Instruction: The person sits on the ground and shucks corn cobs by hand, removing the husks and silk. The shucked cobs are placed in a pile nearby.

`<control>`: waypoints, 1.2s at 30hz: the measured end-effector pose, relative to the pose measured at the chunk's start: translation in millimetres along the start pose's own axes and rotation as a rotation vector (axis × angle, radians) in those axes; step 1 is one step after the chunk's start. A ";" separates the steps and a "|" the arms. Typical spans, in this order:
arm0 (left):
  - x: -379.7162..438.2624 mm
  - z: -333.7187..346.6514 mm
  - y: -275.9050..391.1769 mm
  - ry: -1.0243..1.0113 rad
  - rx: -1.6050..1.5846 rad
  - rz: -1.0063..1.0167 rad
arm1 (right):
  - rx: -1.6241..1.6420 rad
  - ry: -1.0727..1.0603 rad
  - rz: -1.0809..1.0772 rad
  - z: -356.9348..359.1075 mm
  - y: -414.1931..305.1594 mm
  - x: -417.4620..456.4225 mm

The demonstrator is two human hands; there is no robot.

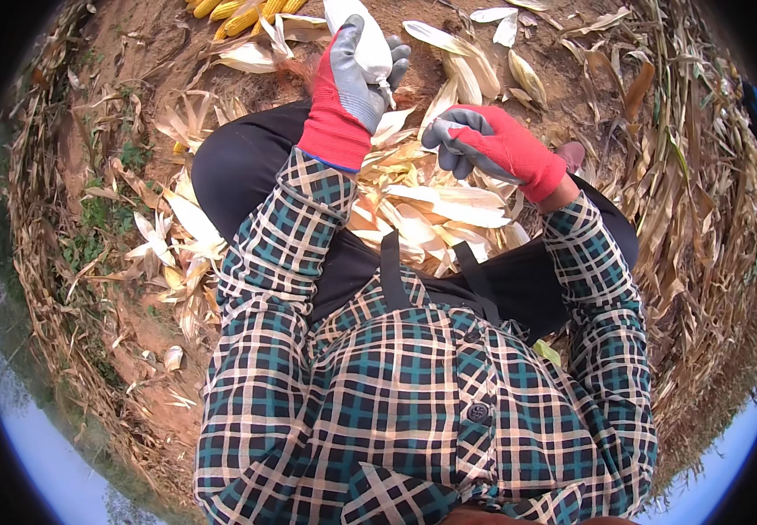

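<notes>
My left hand (359,85), in a red and grey coated work glove, holds a pale, husk-covered ear of corn (367,49). Strong light washes out the ear's surface, and its top runs past the upper picture edge. A short twisted stub hangs from its lower end by my palm. Apart from it, to the right, my right hand (490,144) wears a matching glove. Its fingers are curled in, and nothing plain shows between them. Loose corn husks (444,203) lie heaped below both hands, between my bent legs.
Bare yellow corn cobs (240,20) lie together at the upper left. Husked-looking pale leaves and an ear in its husk (527,79) are on the soil at upper right. Dry corn stalks (693,216) bank up along the right, with more stalks (37,230) along the left.
</notes>
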State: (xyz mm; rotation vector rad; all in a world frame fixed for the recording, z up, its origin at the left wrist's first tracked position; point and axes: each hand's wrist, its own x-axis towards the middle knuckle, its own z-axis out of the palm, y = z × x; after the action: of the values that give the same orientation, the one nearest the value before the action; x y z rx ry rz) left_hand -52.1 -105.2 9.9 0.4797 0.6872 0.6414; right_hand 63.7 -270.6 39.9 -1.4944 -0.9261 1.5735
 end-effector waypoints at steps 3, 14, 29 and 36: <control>1.0 -4.7 -9.4 -0.132 0.056 -0.017 | -0.614 -0.019 -0.224 9.4 20.2 -0.9; -54.5 19.5 -27.1 -0.481 0.366 -0.269 | 0.002 0.436 -0.307 -26.3 -17.5 -1.4; -60.7 19.7 -30.2 -0.615 0.368 -0.323 | 0.246 0.553 -0.381 -40.6 -3.5 2.6; -59.9 18.7 -33.0 -0.647 0.309 -0.404 | 0.551 0.314 -0.460 -51.5 19.5 4.3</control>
State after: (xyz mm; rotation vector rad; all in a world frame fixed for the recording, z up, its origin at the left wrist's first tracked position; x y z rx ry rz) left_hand -62.2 -172.8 28.4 0.7635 0.2458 -0.0212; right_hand 114.2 -275.3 18.0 -1.0051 -0.5399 1.0956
